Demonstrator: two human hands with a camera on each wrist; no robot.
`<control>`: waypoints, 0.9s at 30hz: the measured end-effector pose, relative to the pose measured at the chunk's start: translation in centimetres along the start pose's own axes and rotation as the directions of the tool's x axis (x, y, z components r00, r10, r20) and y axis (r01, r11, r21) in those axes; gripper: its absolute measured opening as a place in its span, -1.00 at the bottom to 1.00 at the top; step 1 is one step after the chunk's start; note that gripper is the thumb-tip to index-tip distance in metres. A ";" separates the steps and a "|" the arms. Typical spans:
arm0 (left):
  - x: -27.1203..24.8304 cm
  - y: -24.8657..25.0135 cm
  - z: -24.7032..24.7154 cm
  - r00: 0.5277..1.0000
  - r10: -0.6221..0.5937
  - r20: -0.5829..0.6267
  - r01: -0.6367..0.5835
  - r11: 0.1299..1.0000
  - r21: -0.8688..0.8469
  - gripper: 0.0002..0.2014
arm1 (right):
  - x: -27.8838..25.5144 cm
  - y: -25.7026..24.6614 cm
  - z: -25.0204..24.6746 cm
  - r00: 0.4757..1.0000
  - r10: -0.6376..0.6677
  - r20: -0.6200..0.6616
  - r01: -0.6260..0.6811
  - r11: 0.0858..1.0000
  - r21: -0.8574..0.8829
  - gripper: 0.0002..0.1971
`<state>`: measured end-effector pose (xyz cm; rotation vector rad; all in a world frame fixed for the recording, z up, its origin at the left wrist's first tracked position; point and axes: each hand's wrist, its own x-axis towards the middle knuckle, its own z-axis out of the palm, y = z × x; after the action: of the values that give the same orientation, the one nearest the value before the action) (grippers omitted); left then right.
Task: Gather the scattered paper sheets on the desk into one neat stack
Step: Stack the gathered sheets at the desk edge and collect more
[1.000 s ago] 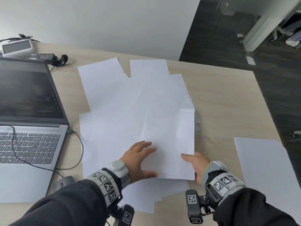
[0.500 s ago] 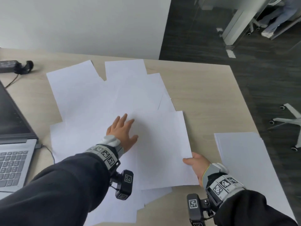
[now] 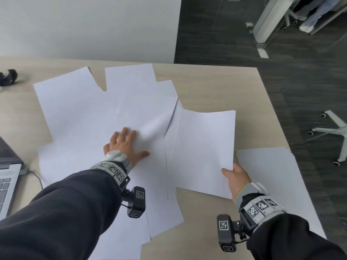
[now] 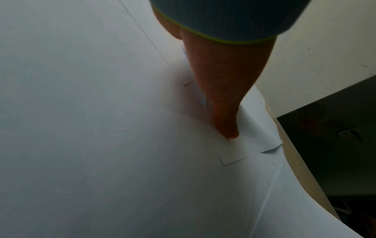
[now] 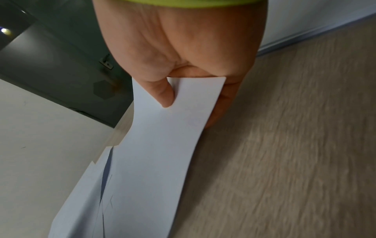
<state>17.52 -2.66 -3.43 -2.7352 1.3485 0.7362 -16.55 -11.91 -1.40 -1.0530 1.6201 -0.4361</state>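
Observation:
Several white paper sheets (image 3: 90,117) lie overlapping across the middle of the wooden desk (image 3: 216,87). My left hand (image 3: 125,145) lies flat on them with straight fingers, pressing down; its thumb (image 4: 225,125) touches paper in the left wrist view. My right hand (image 3: 234,177) pinches the near right corner of one sheet (image 3: 202,151), thumb on top and fingers beneath, and this sheet (image 5: 162,145) curves up off the desk. A neat stack of sheets (image 3: 272,177) lies at the desk's right edge, just right of that hand.
A laptop (image 3: 7,177) with a cable stands at the left edge. A black adapter (image 3: 8,77) lies far left. The desk ends at the right over a dark floor with a chair base (image 3: 334,132). A white wall stands behind.
My right hand has drawn its pinched sheet to the right, off the pile and toward the stack. The left hand stays pressed on the pile. The view has swung right.

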 end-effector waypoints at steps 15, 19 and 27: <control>-8.4 8.4 2.5 0.976 0.208 0.059 -0.186 0.947 -0.261 -0.18 | -0.9 0.6 1.8 0.983 0.065 0.170 -0.098 0.977 0.191 -0.72; -10.9 10.2 5.2 0.958 0.233 0.165 -0.216 0.969 -0.116 -0.24 | -0.8 1.4 1.9 0.970 0.148 0.193 -0.174 0.977 0.126 -0.49; -11.8 8.2 6.1 0.969 0.241 0.045 -0.234 0.964 -0.125 -0.36 | -0.6 2.8 1.1 0.982 0.053 0.183 -0.050 0.999 -0.019 -0.90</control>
<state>2.71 2.26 -2.34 -2.6401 1.6925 0.9325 -16.63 -9.62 -3.46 -1.0289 1.4846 -0.2840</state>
